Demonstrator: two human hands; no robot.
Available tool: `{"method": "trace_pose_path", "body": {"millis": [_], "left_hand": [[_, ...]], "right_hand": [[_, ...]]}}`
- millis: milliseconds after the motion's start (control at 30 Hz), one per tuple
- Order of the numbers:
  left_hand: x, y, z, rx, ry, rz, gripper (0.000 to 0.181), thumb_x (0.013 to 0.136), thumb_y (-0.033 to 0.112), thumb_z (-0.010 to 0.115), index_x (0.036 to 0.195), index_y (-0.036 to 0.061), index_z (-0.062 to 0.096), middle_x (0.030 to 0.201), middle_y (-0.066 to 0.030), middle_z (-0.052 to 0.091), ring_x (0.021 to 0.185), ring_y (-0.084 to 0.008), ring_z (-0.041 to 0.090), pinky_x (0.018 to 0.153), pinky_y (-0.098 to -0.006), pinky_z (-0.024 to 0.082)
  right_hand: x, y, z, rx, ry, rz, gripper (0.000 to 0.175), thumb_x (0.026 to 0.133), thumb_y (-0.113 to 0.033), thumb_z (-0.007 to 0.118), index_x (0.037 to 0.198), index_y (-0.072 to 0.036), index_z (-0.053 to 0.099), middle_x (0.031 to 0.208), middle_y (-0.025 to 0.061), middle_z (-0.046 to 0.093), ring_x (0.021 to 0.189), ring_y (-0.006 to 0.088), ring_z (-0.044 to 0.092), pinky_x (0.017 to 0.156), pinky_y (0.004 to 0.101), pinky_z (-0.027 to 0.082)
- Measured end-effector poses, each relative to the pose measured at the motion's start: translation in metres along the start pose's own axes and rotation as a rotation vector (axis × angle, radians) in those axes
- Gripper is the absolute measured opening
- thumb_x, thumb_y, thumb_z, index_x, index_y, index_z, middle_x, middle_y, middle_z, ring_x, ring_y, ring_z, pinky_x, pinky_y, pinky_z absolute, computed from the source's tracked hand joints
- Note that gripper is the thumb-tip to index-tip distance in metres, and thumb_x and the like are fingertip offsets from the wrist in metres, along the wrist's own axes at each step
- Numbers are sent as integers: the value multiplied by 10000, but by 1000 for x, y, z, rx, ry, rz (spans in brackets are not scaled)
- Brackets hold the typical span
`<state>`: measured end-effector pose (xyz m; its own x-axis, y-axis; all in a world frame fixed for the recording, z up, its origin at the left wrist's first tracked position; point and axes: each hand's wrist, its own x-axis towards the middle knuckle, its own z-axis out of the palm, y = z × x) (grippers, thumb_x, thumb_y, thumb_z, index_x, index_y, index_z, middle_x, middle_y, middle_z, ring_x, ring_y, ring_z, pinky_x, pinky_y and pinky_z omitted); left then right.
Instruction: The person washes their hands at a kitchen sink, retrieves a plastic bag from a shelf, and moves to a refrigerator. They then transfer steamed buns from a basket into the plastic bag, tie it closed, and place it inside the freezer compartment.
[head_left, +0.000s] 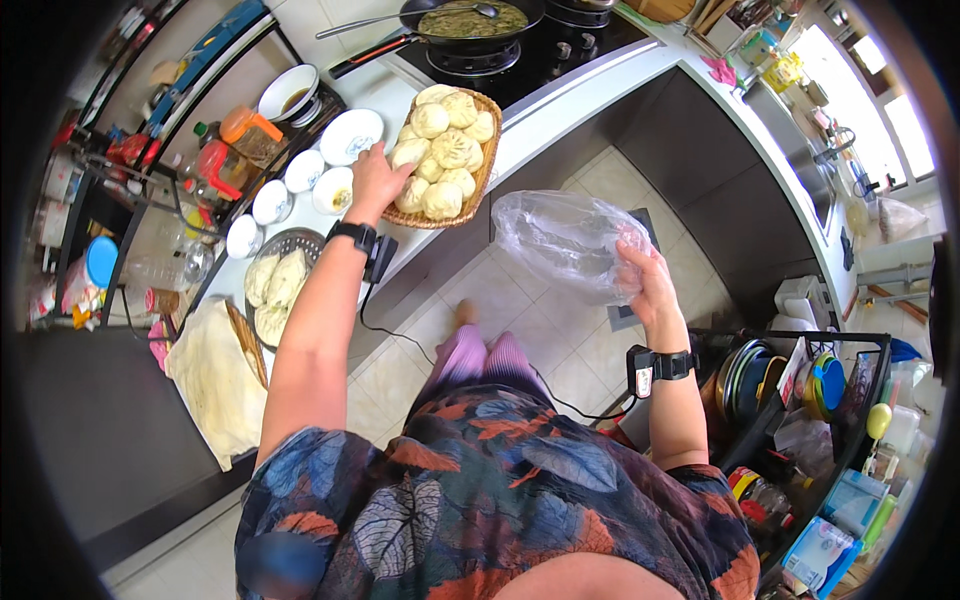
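A woven basket (491, 161) heaped with steamed buns (452, 148) sits at the counter's front edge, below the stove. My left hand (377, 180) is at the basket's left side, its thumb against a bun; whether the fingers grip the rim or a bun cannot be told. Over the floor to the right, my right hand (651, 281) holds a clear plastic bag (566, 240), which hangs puffed out towards the basket. Left of my left forearm, a perforated metal tray (298, 238) carries several folded dough pieces (285, 277).
White bowls (352, 136) line the counter behind my left hand. A frying pan (480, 22) with food and a metal spoon (484, 10) is on the stove. A cream cloth (214, 382) hangs over the counter edge. A black rack (787, 337) with kitchenware stands at right.
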<state>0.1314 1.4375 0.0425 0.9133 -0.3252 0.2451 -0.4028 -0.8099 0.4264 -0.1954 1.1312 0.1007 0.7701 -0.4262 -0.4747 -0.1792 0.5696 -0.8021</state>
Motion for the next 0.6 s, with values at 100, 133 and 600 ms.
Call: {"method": "trace_pose_path", "body": {"millis": [100, 133, 600], "left_hand": [[30, 15, 18, 44, -189, -128, 620, 717, 315, 767, 1189, -23, 549, 1111, -250, 612, 1036, -412, 585, 906, -456, 486], [33, 22, 16, 90, -200, -105, 594, 712, 301, 768, 1170, -11, 555, 1105, -244, 614, 1037, -408, 586, 897, -452, 490], [-32, 88, -27, -1424, -550, -323, 507, 758, 237, 758, 1185, 45, 562, 1010, -79, 660, 883, -177, 642, 782, -302, 507]], "right_hand": [[2, -3, 10, -10, 102, -38, 212, 956, -209, 607, 1108, -64, 639, 706, -70, 506, 553, 28, 399, 477, 197, 307], [3, -6, 14, 9, 117, -44, 223, 959, -206, 604, 1123, -60, 638, 702, -76, 493, 551, 27, 389, 477, 197, 304], [29, -27, 62, 54, 98, -83, 257, 968, -281, 595, 1140, -103, 666, 731, -76, 513, 599, 18, 425, 497, 177, 316]]}}
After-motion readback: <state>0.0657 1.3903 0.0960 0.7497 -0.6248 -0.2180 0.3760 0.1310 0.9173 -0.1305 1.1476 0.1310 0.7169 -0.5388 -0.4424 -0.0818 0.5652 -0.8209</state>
